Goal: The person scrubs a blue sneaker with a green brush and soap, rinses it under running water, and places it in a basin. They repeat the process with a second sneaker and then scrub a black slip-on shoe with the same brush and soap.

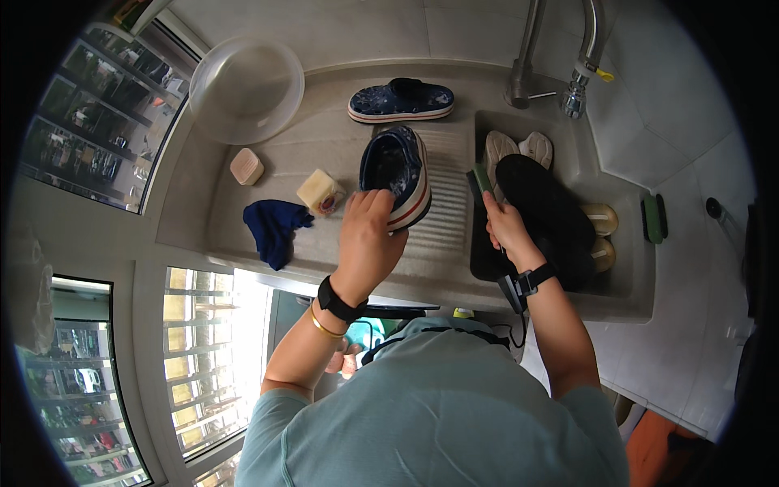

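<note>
My left hand (367, 234) grips the heel end of a navy clog (420, 176) with a white sole and red stripe, held over the ribbed washboard part (447, 189) of the stone sink. White suds show inside the clog. My right hand (508, 228) holds a green-backed scrubbing brush (481, 181) with dark bristles, over the left edge of the basin. The matching navy clog (401, 102), with suds on it, lies at the back of the counter. To the left are a yellowish soap block (317, 190), a dark blue cloth (275, 230) and a small pinkish block or box (246, 166).
In the basin (633, 292) lie pale shoes (537, 149), large black items (541, 195) and yellowish shoe ends (601, 220). A translucent plastic basin (246, 90) leans at the back left. Faucets (573, 97) stand behind the sink; another green brush (654, 219) rests right.
</note>
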`<state>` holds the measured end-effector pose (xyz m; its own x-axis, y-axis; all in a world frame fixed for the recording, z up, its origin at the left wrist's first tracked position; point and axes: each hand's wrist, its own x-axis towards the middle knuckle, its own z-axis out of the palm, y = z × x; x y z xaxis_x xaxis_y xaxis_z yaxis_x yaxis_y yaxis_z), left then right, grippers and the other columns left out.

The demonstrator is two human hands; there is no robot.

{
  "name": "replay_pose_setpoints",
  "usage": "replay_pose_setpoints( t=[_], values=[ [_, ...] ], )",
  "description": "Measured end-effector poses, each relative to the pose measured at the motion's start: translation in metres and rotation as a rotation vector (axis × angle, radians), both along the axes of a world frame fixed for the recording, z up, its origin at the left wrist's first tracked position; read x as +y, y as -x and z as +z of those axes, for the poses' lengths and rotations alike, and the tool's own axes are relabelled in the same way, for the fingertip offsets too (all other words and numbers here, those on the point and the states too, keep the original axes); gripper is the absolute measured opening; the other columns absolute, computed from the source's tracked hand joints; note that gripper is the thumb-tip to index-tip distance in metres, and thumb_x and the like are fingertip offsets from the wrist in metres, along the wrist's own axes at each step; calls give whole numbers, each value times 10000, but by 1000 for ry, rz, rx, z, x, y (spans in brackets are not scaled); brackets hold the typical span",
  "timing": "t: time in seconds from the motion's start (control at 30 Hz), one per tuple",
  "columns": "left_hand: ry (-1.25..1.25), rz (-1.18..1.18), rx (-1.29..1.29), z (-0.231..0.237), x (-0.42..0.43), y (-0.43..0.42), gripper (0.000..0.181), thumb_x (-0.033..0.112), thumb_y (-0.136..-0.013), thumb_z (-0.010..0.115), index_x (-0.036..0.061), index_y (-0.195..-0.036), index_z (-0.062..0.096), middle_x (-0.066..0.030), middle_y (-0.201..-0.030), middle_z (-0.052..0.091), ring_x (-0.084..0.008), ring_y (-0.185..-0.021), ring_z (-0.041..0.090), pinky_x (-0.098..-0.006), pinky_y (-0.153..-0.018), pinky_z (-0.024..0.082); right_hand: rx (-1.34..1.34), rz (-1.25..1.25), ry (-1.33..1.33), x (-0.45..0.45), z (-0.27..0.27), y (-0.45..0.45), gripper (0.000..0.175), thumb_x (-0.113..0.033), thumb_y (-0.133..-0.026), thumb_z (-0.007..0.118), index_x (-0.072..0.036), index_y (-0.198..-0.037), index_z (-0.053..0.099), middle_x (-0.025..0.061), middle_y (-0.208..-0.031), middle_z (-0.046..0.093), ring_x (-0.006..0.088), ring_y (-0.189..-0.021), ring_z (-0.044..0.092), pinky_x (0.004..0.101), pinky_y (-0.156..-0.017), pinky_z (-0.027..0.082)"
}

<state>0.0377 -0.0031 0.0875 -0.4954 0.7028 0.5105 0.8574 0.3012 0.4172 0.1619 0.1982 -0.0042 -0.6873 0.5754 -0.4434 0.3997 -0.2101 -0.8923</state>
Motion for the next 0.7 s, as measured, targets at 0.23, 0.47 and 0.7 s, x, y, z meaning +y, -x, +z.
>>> replay_pose_setpoints(
  t=[0.23,0.47,0.7],
  values=[
    [135,203,344,-41,83,40,253,62,-592,642,107,-800,507,-66,-804,508,-258,-804,497,-377,-698,361,14,-64,-8,-8,15,-17,476,-475,-921,459,-54,-698,466,-7,-479,382,83,-327,349,242,-314,287],
    [120,259,436,-84,151,62,39,121,-749,533,124,-787,537,-45,-779,535,-227,-785,504,-372,-694,353,-30,-97,-23,-8,19,-37,469,-490,-933,417,-115,-652,398,-19,-463,366,83,-332,341,228,-321,278],
    [130,405,452,-103,162,146,61,149,-807,506,135,-810,565,-43,-798,569,-230,-815,529,-402,-732,367,-39,-196,-36,-3,22,-61,477,-496,-922,437,-98,-661,422,-18,-501,383,68,-341,355,220,-317,282]
  ],
)
